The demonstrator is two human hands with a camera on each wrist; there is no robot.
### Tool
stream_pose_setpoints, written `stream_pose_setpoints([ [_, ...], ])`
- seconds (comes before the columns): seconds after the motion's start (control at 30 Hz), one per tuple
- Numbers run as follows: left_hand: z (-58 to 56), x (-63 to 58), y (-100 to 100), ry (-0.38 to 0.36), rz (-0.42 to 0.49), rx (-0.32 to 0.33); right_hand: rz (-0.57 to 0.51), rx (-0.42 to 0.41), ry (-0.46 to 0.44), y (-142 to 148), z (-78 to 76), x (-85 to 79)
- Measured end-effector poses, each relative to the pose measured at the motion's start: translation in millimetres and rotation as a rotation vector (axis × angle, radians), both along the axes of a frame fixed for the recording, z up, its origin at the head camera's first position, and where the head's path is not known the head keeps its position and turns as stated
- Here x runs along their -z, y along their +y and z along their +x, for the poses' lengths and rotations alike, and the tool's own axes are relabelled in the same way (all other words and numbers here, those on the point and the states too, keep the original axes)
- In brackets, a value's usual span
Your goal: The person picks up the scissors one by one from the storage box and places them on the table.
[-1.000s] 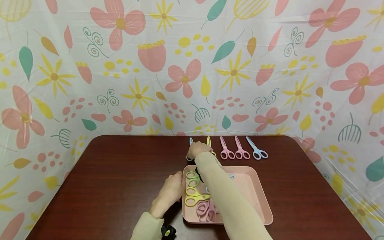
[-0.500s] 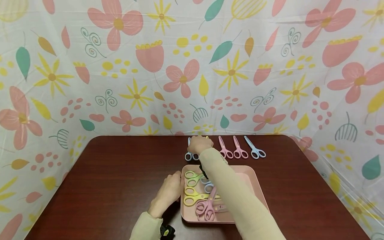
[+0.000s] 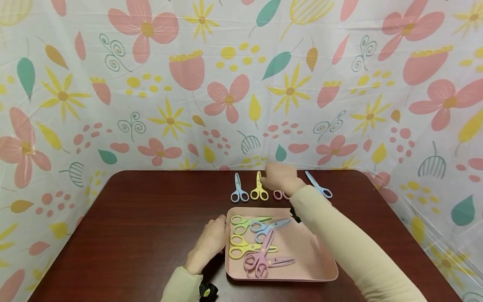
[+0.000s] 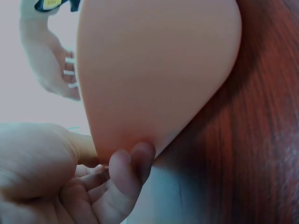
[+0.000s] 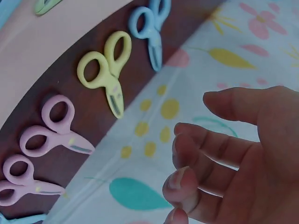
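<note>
My right hand (image 3: 281, 176) hovers over the row of scissors at the table's back edge, holding nothing; its fingers are loosely bent in the right wrist view. Below it, pink scissors (image 5: 60, 137) and a second pink pair (image 5: 30, 185) lie side by side, partly hidden in the head view. Left of the hand are yellow scissors (image 3: 259, 193) and blue scissors (image 3: 239, 193); another blue pair (image 3: 317, 184) lies to the right. With thumb and fingers, my left hand (image 3: 212, 238) grips the left wall of a pink tray (image 4: 159, 70).
Inside the tray lie green scissors (image 3: 249, 222), blue scissors (image 3: 268, 228), yellow scissors (image 3: 250, 248) and overlapping pink scissors (image 3: 264, 251), mostly in its left half. A flowered curtain (image 3: 226, 138) hangs right behind the dark wooden table (image 3: 151, 226).
My right hand has moved right along the row, from between the blue and yellow scissors to above the pink ones. The yellow scissors have come into full view. My left hand stays on the tray.
</note>
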State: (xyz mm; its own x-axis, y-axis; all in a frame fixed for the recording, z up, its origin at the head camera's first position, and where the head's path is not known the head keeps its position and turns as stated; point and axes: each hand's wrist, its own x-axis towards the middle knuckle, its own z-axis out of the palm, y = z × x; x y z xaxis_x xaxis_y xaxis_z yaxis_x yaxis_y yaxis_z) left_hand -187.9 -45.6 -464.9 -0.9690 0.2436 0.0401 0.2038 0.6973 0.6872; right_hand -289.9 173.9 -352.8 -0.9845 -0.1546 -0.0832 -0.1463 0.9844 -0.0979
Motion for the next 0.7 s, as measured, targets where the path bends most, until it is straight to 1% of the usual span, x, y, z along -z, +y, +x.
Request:
stream_pose_setpoints([
  [0.1, -0.1, 0.3, -1.1, -0.001, -0.003, 0.003, -0.063, -0.006, 0.014, 19.0, 9.6, -4.9],
  [0.2, 0.3, 0.2, -1.4, -0.012, 0.013, 0.010, -0.129, 0.021, 0.016, 37.7, 19.4, -4.2],
  [0.3, 0.7, 0.3, -1.7, -0.022, 0.021, 0.010, -0.135, 0.051, 0.028, 53.6, 29.8, 1.5],
  [0.47, 1.0, 0.7, -1.0, -0.031, 0.023, 0.003, -0.116, 0.077, 0.062, 75.6, 49.2, 15.5],
  [0.7, 0.3, -0.9, -0.5, -0.033, 0.022, 0.009, -0.207, 0.095, 0.079, 98.9, 76.1, 26.2],
])
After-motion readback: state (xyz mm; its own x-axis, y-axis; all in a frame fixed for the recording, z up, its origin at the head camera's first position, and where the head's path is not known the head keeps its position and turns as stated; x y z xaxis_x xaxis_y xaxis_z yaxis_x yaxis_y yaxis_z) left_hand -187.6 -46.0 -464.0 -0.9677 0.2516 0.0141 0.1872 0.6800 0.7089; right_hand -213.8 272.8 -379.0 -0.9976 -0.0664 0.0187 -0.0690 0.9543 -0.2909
